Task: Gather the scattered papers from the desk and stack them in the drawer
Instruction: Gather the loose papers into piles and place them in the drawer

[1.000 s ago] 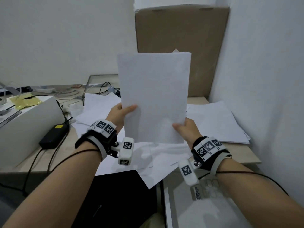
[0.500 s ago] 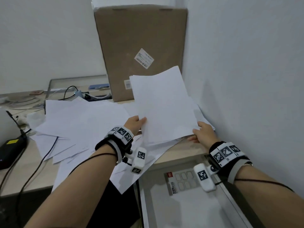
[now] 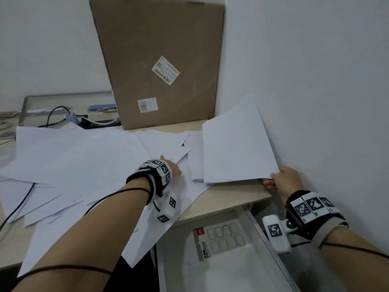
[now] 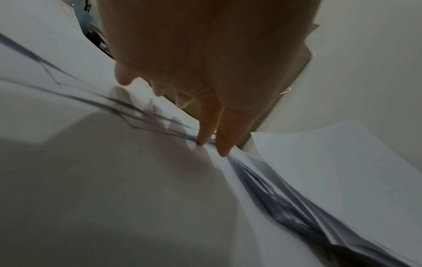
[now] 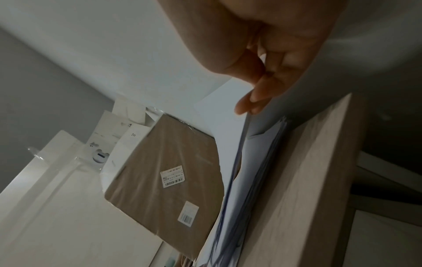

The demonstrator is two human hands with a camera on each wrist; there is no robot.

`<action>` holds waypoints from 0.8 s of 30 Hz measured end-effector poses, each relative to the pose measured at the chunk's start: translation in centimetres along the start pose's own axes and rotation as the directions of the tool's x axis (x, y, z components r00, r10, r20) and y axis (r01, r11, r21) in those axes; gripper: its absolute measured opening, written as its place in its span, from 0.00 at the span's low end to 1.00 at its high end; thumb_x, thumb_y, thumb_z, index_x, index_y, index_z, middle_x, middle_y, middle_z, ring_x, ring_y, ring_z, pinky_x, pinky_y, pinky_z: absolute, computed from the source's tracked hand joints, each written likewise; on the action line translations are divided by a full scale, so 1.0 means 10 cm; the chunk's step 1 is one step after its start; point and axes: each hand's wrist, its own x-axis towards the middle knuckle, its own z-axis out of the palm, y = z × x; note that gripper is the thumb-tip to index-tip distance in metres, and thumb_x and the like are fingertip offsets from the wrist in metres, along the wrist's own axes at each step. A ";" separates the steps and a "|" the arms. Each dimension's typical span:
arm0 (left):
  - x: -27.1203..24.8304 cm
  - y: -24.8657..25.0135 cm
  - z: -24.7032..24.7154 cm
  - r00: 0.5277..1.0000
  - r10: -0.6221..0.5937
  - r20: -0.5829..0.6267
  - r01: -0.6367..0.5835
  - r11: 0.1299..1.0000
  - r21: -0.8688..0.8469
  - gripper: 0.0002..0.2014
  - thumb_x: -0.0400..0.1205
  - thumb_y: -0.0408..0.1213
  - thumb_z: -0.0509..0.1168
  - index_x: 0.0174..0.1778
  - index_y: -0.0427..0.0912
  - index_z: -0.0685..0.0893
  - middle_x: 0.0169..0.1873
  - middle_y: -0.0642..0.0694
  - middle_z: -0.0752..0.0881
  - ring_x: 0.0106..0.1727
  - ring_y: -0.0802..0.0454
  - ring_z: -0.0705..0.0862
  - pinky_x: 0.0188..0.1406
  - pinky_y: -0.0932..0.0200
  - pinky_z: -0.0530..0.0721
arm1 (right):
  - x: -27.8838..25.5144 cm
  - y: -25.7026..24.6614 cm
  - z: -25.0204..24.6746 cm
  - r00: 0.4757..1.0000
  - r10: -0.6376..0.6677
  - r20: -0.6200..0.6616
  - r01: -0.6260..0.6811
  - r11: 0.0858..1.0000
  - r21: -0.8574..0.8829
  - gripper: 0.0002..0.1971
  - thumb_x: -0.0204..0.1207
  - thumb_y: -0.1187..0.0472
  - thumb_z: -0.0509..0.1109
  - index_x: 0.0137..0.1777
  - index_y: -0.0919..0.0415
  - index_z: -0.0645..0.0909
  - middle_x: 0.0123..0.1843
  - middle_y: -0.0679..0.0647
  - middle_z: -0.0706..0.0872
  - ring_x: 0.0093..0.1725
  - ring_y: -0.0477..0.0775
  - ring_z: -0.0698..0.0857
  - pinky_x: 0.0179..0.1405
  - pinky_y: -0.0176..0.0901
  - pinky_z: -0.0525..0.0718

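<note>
Your right hand (image 3: 283,182) pinches the near corner of a thin sheaf of white paper sheets (image 3: 235,148), tilted up beside the wall. Your left hand (image 3: 171,166), fingers straight, presses loose white papers (image 3: 84,157) scattered across the pale wooden desk (image 3: 227,199). The grey drawer (image 3: 212,270) stands open below.

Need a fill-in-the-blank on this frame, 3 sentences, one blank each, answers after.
1. The stack of papers is gripped at its corner by the ____ hand.
2. The left hand touches loose sheets lying on the ____.
3. The open drawer sits below the desk edge; the stack is not yet ____ it.

Answers: right; desk; in
</note>
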 end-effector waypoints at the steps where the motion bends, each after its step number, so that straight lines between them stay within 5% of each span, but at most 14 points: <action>1: 0.04 -0.02 0.01 1.000 0.007 0.014 -0.007 1.000 -0.008 0.23 0.89 0.43 0.49 0.78 0.36 0.70 0.79 0.39 0.68 0.81 0.43 0.63 0.80 0.55 0.54 | 0.01 0.00 0.01 1.000 0.006 0.007 -0.006 1.000 0.001 0.16 0.78 0.77 0.51 0.53 0.64 0.79 0.36 0.61 0.85 0.28 0.52 0.82 0.15 0.32 0.78; 6: 0.11 -0.15 -0.05 1.000 -0.016 0.003 0.016 1.000 0.025 0.27 0.86 0.51 0.55 0.75 0.33 0.71 0.74 0.36 0.74 0.74 0.40 0.74 0.71 0.54 0.70 | 0.12 -0.06 0.18 0.999 0.028 0.023 -0.028 0.999 -0.017 0.15 0.78 0.76 0.51 0.49 0.64 0.78 0.33 0.60 0.83 0.25 0.51 0.81 0.13 0.31 0.76; 10: 0.15 -0.29 -0.17 0.998 -0.065 -0.016 0.065 0.998 -0.014 0.27 0.87 0.47 0.55 0.77 0.31 0.67 0.76 0.35 0.70 0.77 0.39 0.69 0.73 0.54 0.67 | 0.26 -0.14 0.43 0.998 0.057 0.036 -0.055 0.996 -0.074 0.15 0.78 0.77 0.52 0.37 0.64 0.76 0.30 0.60 0.82 0.16 0.46 0.80 0.12 0.31 0.73; 14: 0.16 -0.43 -0.22 0.997 -0.060 -0.051 0.058 0.998 -0.031 0.25 0.88 0.42 0.55 0.76 0.28 0.68 0.76 0.33 0.69 0.77 0.40 0.68 0.72 0.57 0.65 | 0.35 -0.20 0.63 0.994 0.088 0.072 -0.075 0.983 -0.166 0.15 0.80 0.76 0.51 0.56 0.68 0.78 0.29 0.57 0.86 0.12 0.43 0.80 0.08 0.30 0.69; 17: 0.08 -0.49 -0.22 0.997 -0.052 -0.059 0.049 0.997 -0.057 0.25 0.88 0.43 0.54 0.77 0.30 0.67 0.77 0.34 0.68 0.78 0.41 0.66 0.72 0.59 0.65 | 0.31 -0.22 0.65 0.994 0.049 0.096 -0.022 0.966 -0.259 0.20 0.79 0.73 0.55 0.70 0.66 0.72 0.59 0.63 0.86 0.23 0.47 0.87 0.12 0.33 0.73; 20: 0.01 -0.54 -0.20 0.999 -0.029 -0.044 0.026 0.997 -0.076 0.26 0.88 0.44 0.53 0.78 0.31 0.66 0.77 0.35 0.68 0.78 0.41 0.67 0.72 0.58 0.65 | 0.16 -0.26 0.62 0.991 -0.038 0.125 0.082 0.925 -0.371 0.24 0.76 0.69 0.62 0.73 0.64 0.68 0.61 0.57 0.82 0.38 0.56 0.90 0.29 0.41 0.79; 22: -0.06 -0.56 -0.19 0.999 -0.019 -0.036 0.016 0.996 -0.088 0.27 0.88 0.45 0.54 0.79 0.32 0.65 0.78 0.36 0.67 0.78 0.41 0.67 0.73 0.57 0.66 | 0.03 -0.31 0.66 0.979 -0.053 0.195 0.113 0.943 -0.312 0.24 0.78 0.67 0.64 0.75 0.62 0.69 0.61 0.51 0.77 0.38 0.54 0.88 0.31 0.39 0.78; 24: -0.14 -0.60 -0.17 0.999 -0.014 -0.039 0.011 0.996 -0.088 0.27 0.88 0.45 0.54 0.80 0.33 0.64 0.79 0.37 0.66 0.79 0.42 0.66 0.73 0.57 0.65 | -0.13 -0.38 0.76 0.954 -0.031 0.298 0.087 0.981 -0.174 0.17 0.80 0.66 0.65 0.69 0.63 0.75 0.59 0.54 0.80 0.40 0.51 0.86 0.32 0.37 0.80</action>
